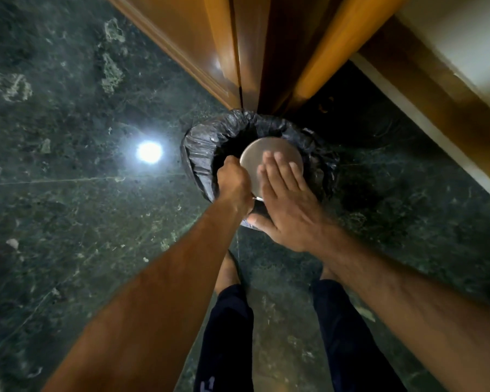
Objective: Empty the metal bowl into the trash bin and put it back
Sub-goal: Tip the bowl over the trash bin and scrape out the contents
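The metal bowl is turned upside down over the trash bin, which is lined with a black bag and stands on the floor against the wooden door. My left hand grips the bowl's left rim. My right hand lies flat, fingers spread, against the bowl's upturned bottom. The bowl's inside and the bin's contents are hidden.
A wooden door and frame rise just behind the bin. A white wall with a skirting runs along the right. The dark green marble floor reflects a ceiling light. My legs and bare feet stand just before the bin.
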`<state>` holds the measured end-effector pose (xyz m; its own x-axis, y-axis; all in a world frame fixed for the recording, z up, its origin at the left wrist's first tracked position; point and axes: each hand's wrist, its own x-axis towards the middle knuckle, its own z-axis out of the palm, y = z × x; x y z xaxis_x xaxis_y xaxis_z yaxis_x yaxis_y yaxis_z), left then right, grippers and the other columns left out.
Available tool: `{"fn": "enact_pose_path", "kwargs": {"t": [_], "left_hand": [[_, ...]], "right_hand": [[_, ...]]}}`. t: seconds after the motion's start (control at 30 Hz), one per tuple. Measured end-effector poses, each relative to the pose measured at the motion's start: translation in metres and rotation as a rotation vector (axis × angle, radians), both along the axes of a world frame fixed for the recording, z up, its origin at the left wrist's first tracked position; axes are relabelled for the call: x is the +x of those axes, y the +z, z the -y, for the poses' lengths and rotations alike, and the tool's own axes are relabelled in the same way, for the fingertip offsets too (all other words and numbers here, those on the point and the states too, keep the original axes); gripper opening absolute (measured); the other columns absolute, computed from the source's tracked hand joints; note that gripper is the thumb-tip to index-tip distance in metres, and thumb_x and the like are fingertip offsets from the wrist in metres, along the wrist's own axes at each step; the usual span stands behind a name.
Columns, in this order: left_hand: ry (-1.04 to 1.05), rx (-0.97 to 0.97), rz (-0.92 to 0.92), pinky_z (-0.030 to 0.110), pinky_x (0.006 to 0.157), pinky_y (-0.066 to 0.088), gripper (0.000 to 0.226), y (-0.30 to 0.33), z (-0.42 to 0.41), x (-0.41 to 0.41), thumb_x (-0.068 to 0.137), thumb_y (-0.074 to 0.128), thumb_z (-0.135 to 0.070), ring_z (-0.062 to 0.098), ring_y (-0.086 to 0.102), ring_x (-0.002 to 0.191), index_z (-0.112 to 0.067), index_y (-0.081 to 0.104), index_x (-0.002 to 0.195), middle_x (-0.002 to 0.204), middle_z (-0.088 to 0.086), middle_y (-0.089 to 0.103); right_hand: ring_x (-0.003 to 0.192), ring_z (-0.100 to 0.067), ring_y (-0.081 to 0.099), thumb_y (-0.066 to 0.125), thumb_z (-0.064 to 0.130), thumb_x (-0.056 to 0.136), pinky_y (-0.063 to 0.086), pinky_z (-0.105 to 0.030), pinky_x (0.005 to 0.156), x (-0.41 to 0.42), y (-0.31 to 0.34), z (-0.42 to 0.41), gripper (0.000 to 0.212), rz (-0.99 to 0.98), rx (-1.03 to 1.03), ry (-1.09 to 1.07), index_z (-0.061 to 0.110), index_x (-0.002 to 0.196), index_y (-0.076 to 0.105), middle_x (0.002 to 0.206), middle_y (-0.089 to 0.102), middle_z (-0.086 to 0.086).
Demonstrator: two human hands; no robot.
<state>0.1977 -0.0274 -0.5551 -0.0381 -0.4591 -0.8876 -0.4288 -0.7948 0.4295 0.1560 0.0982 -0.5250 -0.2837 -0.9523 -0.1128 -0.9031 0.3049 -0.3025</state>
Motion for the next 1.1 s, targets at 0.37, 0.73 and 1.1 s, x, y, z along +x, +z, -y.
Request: {"fn": "enact_pose_path", "kwargs": {"t": [0.37,0.73,1.1], "left_hand": [[0.02,-0.032,0.037,0.04,0.067,0.057,0.034,0.0,-0.005,0.001,0.088,0.038,-0.032,0.032,0.065,0.078,-0.01,0.061,0.077,0.081,0.014,0.066],[-0.116,-0.192,0.036,0.036,0.058,0.046,0.032,0.01,-0.004,0.004,0.087,0.038,-0.028,0.026,0.058,0.065,-0.011,0.055,0.065,0.064,0.01,0.059],[-1.075,-1.39,-0.586,0.028,0.064,0.029,0.043,0.07,-0.007,0.036,0.103,0.031,-0.024,0.021,0.041,0.064,-0.001,0.053,0.073,0.067,0.011,0.047]], "right_hand": [[0.153,-0.045,-0.001,0.028,0.064,0.099,0.015,-0.062,0.123,-0.004,0.0,-0.007,0.094,0.009,-0.009,-0.072,-0.01,0.153,0.012,0.162,0.003,-0.034],[0.151,-0.038,0.024,0.027,0.063,0.097,0.029,-0.046,0.119,-0.011,0.006,-0.006,0.088,0.263,-0.005,-0.452,-0.003,0.155,0.02,0.163,0.021,-0.028],[0.051,-0.018,0.058,0.062,0.039,0.091,0.04,-0.02,0.035,-0.056,0.045,0.0,0.026,1.575,0.143,-1.375,0.014,0.086,0.068,0.07,0.064,-0.009]]}}
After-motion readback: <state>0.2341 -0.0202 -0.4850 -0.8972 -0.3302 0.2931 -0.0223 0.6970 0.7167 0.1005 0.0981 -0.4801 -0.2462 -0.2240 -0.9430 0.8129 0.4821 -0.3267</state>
